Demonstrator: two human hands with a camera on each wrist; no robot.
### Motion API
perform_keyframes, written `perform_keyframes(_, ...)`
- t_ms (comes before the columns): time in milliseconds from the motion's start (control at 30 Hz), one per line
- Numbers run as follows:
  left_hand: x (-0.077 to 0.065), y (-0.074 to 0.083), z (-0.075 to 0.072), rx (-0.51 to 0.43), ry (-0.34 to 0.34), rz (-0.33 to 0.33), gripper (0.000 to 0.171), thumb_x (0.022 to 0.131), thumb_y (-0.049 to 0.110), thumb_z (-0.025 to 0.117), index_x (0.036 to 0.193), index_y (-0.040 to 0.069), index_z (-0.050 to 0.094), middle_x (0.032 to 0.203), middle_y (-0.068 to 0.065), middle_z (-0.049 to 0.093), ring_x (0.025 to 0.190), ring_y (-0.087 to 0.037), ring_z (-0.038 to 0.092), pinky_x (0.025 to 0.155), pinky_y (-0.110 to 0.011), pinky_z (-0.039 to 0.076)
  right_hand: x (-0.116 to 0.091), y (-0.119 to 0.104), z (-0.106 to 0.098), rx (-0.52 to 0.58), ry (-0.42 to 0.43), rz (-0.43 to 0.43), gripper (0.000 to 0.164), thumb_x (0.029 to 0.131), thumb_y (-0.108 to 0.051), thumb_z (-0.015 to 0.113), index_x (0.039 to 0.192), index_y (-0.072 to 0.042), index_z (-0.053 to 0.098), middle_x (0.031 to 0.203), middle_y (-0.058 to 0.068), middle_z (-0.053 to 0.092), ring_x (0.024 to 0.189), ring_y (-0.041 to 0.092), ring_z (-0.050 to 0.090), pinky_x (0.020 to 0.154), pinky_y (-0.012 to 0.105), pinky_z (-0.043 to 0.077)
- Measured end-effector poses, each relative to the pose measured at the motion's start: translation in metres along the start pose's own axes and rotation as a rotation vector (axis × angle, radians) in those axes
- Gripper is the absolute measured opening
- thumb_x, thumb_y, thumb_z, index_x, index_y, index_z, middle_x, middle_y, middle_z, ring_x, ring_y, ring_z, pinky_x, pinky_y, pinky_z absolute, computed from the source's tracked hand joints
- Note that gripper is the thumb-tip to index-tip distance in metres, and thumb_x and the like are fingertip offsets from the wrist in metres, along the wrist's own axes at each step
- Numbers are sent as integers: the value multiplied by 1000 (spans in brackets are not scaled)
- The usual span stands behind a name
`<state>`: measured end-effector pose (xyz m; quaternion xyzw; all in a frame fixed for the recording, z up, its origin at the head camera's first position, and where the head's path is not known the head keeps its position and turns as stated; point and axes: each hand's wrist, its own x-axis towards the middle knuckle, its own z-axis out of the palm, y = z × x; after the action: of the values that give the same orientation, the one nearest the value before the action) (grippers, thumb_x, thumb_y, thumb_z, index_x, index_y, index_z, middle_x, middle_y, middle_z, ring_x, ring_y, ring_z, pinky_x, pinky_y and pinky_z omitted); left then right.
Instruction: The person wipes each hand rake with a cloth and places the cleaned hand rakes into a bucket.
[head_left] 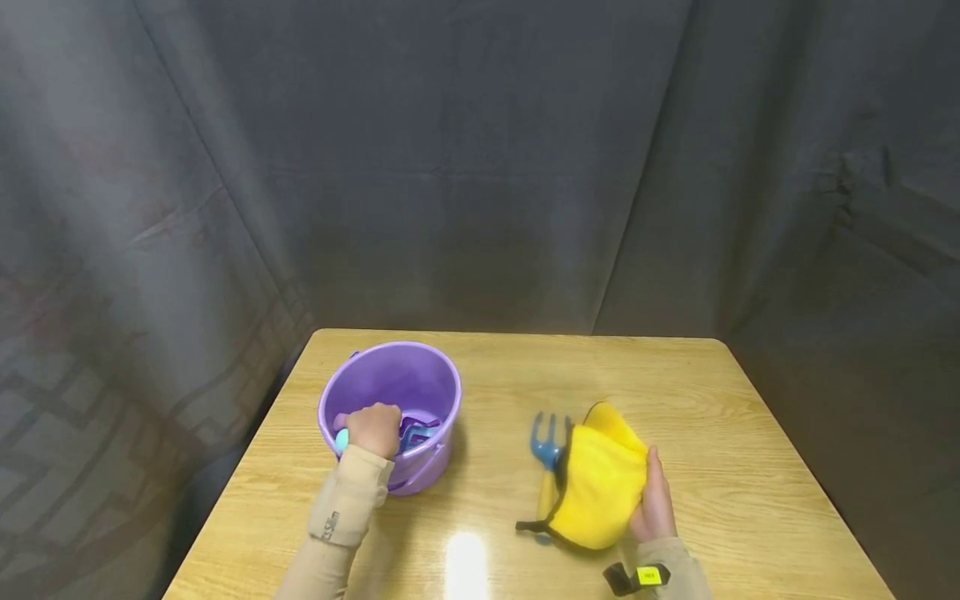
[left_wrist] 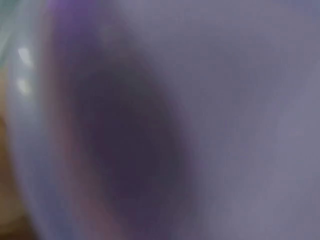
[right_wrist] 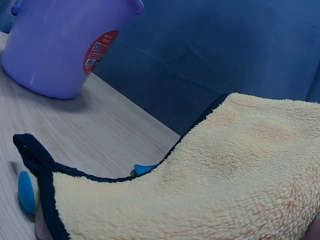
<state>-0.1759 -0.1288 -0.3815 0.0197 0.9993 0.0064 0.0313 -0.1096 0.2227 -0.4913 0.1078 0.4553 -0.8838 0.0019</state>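
Your right grip (head_left: pixel 655 504) clamps the yellow cloth (head_left: pixel 602 492) beside the fork (head_left: pixel 549 452); its dark loop (head_left: pixel 531 526) could snag the handle (head_left: pixel 546 493). I cannot tell whether your left grip (head_left: pixel 374 430), at the bucket (head_left: pixel 405 379), holds anything.

The bucket (head_left: pixel 408 375) stands on the table (head_left: pixel 502 387), left of the fork (head_left: pixel 547 492) and cloth (head_left: pixel 600 483)

Curtained-off booth, grey drapes (head_left: pixel 465 175) behind and at both sides, wood-grain table (head_left: pixel 675 400) within, wider room hidden
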Motion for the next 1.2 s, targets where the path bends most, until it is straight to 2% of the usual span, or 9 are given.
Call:
perform_keyframes(267,5,0,8,-5,-53,-21,16,70,0,63,86,3,65,80,-18,63,75,-39,59,71,-69,31,-1,1,-1,15,13,43,41,92,-50,29,121,-22,33,108,-13,49,100,2,48,88,19,38)
perform_keyframes(367,8,-1,11,-13,-78,-26,16,70,-1,62,84,4,65,79,-17,63,75,-38,59,72,-70,29,-1,3,-3,53,3,55,38,92,-49,31,119,-22,35,108,-13,50,100,2,49,88,19,39)
perform_keyframes(500,13,-3,16,-19,-97,-33,15,69,-2,60,82,4,64,78,-16,63,75,-37,59,73,-72,25,0,6,-5,105,3,44,26,94,-36,39,113,-19,43,104,-10,55,97,5,53,86,21,41)
perform_keyframes(633,16,-4,19,-21,-92,-25,14,69,-3,58,80,4,64,77,-16,63,75,-38,60,72,-74,23,1,9,-5,119,71,58,17,92,-17,48,109,-15,44,97,-6,58,91,7,56,84,23,44)
perform_keyframes(767,17,-4,21,-26,-76,-18,14,69,-3,59,80,4,64,78,-17,63,75,-39,60,70,-75,23,0,11,-5,61,107,78,22,90,-8,50,110,-14,42,96,-6,57,91,8,57,85,25,44)
perform_keyframes(967,17,-5,20,-64,-3,1,11,66,-3,61,76,2,63,76,-18,62,72,-38,59,69,-73,26,-3,12,-10,66,74,59,16,91,-9,48,105,-17,50,97,-6,59,92,8,57,85,25,44)
perform_keyframes(1100,17,-7,20,-58,63,50,7,67,1,62,73,2,63,74,-18,62,69,-36,58,69,-59,38,-4,12,-11,56,113,62,19,91,-14,50,109,-16,44,96,-7,59,90,7,57,84,23,44)
perform_keyframes(1200,16,-7,21,-44,98,82,6,68,6,64,72,2,63,73,-18,62,67,-35,57,67,-49,42,-4,12,-10,-61,181,58,30,90,-18,53,114,-16,36,95,-8,57,88,6,57,82,24,46)
